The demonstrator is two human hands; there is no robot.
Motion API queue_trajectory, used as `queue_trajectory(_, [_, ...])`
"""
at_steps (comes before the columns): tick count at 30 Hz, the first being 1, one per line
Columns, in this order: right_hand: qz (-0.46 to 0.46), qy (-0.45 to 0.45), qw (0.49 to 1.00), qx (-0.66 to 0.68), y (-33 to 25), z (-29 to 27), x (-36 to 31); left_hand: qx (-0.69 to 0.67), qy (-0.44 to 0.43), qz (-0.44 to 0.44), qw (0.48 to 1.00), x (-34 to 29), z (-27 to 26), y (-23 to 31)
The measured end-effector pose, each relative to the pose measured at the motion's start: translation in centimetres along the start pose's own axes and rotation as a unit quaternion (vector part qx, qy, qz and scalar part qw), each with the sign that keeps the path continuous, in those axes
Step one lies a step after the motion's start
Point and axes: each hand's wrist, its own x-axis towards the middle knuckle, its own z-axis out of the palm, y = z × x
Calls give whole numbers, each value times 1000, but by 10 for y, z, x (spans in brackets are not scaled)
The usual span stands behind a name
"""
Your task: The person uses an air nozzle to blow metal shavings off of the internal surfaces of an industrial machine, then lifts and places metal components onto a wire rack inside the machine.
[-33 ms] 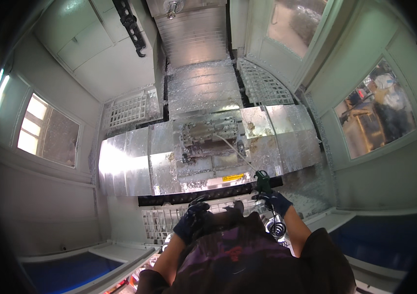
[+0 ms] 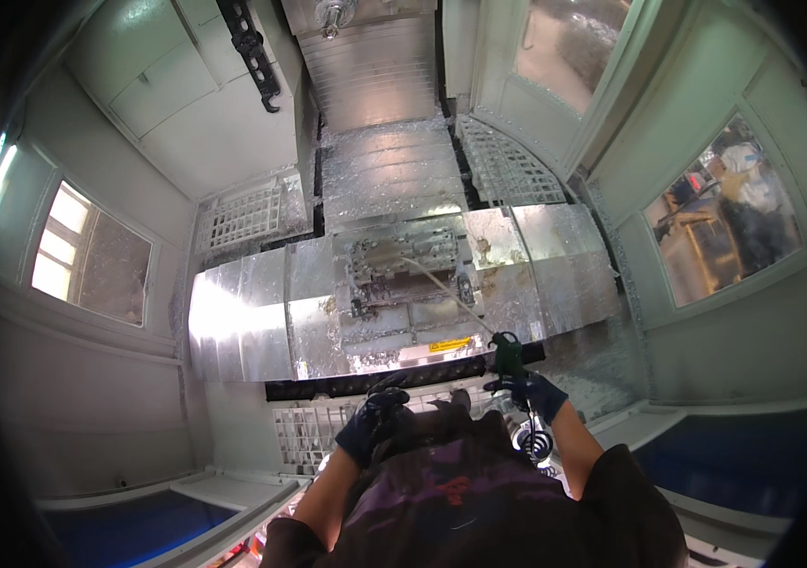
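My right hand [image 2: 534,394], in a dark glove, is closed around a green spray gun [image 2: 506,352] with a coiled hose [image 2: 536,441] hanging below it. A thin jet [image 2: 446,290] runs from the gun's nozzle up and left onto the metal fixture [image 2: 403,270] on the machine table, which is littered with chips. My gloved left hand [image 2: 375,422] rests with bent fingers on the dark front ledge just above a white grating [image 2: 304,437]; I cannot see anything in it. My dark-sleeved torso fills the lower middle.
I am leaning into a machine enclosure. Shiny sloped metal covers [image 2: 252,317] flank the table. A spindle [image 2: 331,14] hangs at the top. Windows sit in the left wall [image 2: 91,251] and right wall [image 2: 735,213]. A black bracket [image 2: 252,52] hangs upper left.
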Motion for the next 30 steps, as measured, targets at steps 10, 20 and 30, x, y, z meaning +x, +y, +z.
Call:
queue_trajectory(10, [-28,-139,990,-15,31,68,-13,-463,-237,-297,801,68,1,17])
queue_trajectory(20, [-441,227,799,-340,61,112,-19,14,-277,346,896,107,17,98])
queue_trajectory(30, [-455,271,793,-301,19,133,-39,-124,-384,113,908,99,72,134])
